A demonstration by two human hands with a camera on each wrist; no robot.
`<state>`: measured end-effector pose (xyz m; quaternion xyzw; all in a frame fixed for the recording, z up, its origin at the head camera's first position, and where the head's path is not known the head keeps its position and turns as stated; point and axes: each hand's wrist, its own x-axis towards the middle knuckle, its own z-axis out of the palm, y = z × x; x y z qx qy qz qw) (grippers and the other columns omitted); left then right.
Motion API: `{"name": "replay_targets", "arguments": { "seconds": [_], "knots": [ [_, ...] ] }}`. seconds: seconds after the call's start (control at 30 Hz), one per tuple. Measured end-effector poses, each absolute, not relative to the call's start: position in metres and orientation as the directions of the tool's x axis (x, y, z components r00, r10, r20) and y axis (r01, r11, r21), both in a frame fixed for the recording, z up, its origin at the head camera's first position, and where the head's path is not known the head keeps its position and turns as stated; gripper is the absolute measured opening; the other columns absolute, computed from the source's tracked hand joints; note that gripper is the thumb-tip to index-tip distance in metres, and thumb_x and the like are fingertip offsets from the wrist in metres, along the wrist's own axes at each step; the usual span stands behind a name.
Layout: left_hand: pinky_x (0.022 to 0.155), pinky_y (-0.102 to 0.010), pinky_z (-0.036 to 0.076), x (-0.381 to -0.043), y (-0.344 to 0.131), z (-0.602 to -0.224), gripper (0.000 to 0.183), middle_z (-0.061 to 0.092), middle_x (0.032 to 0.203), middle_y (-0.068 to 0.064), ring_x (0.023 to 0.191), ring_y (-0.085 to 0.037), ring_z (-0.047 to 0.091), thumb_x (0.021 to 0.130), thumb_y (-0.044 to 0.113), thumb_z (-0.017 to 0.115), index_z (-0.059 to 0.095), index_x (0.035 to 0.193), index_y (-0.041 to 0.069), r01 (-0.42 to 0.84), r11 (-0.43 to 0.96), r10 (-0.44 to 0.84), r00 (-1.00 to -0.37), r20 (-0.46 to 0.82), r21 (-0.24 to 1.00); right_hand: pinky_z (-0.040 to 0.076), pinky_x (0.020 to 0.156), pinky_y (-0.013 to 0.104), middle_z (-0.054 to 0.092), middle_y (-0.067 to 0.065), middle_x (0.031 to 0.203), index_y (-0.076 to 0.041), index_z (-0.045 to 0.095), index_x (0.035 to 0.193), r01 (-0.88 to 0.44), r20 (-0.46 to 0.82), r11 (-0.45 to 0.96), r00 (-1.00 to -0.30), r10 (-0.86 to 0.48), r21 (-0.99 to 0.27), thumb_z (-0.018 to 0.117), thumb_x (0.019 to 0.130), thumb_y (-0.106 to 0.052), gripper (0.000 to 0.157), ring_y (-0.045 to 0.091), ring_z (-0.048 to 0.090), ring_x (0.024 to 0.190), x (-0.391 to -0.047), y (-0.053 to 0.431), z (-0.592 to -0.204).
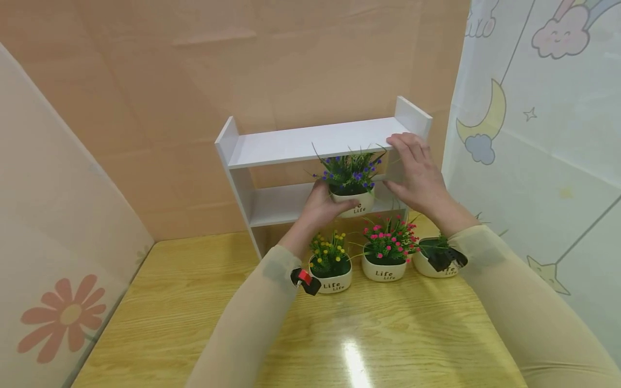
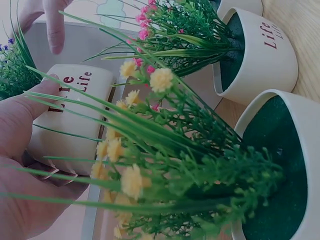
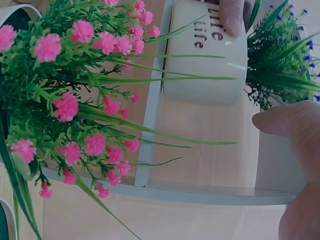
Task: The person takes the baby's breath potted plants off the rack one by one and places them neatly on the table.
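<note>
My left hand [image 1: 322, 203] grips a cream pot [image 1: 358, 206] of artificial blue-violet flowers [image 1: 356, 172], thumb across its lettered front. It is upright at the middle board [image 1: 281, 203] of a white shelf unit; whether it rests there I cannot tell. In the right wrist view the left thumb [image 3: 232, 15] lies on the pot's lettering. To the right, my right hand [image 1: 419, 172] has its fingers extended at the front edge of the top board [image 1: 315, 141]. Its thumb [image 3: 280, 120] points toward the flowers, apart from the pot.
On the wooden table [image 1: 184, 307] before the shelf stand a yellow-flowered pot [image 1: 335, 283], a pink-flowered pot [image 1: 385, 271] and another pot [image 1: 427, 267], partly hidden by the right wrist strap. A side panel [image 1: 414, 116] rises at the top board's right end.
</note>
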<state>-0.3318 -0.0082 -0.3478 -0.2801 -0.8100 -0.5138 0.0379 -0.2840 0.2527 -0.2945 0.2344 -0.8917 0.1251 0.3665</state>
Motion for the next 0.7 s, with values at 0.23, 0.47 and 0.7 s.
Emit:
{"name": "replay_targets", "arguments": {
  "seconds": [0.23, 0.47, 0.7],
  "knots": [
    [0.121, -0.044, 0.044, -0.322, -0.02, -0.35, 0.088, 0.053, 0.159, -0.005, 0.148, -0.026, 0.052, 0.09, 0.033, 0.095, 0.047, 0.163, 0.022, 0.493, 0.343, 0.409, -0.845, 0.345, 0.8, 0.023, 0.132, 0.052, 0.038, 0.02, 0.164, -0.004, 0.038, 0.162, -0.489, 0.702, 0.87, -0.641, -0.309, -0.064, 0.094, 0.08, 0.0, 0.099, 0.043, 0.028, 0.155, -0.282, 0.25, -0.293],
    [0.116, -0.041, 0.048, -0.312, -0.031, -0.353, 0.07, 0.068, 0.14, 0.006, 0.133, -0.016, 0.062, 0.09, 0.022, 0.096, 0.06, 0.15, 0.026, 0.545, 0.241, 0.427, -0.803, 0.416, 0.803, 0.023, 0.131, 0.053, 0.038, 0.022, 0.163, -0.003, 0.038, 0.161, -0.5, 0.709, 0.865, -0.628, -0.321, -0.051, 0.093, 0.081, 0.0, 0.098, 0.044, 0.029, 0.154, -0.284, 0.252, -0.294],
    [0.11, -0.043, 0.053, -0.3, -0.044, -0.354, 0.061, 0.072, 0.131, 0.009, 0.124, -0.014, 0.066, 0.092, 0.029, 0.094, 0.064, 0.145, 0.027, 0.504, 0.274, 0.428, -0.827, 0.365, 0.819, 0.024, 0.131, 0.053, 0.039, 0.023, 0.161, -0.003, 0.039, 0.16, -0.515, 0.72, 0.856, -0.61, -0.33, -0.044, 0.093, 0.079, 0.001, 0.098, 0.045, 0.03, 0.152, -0.286, 0.254, -0.295]
  ]
}}
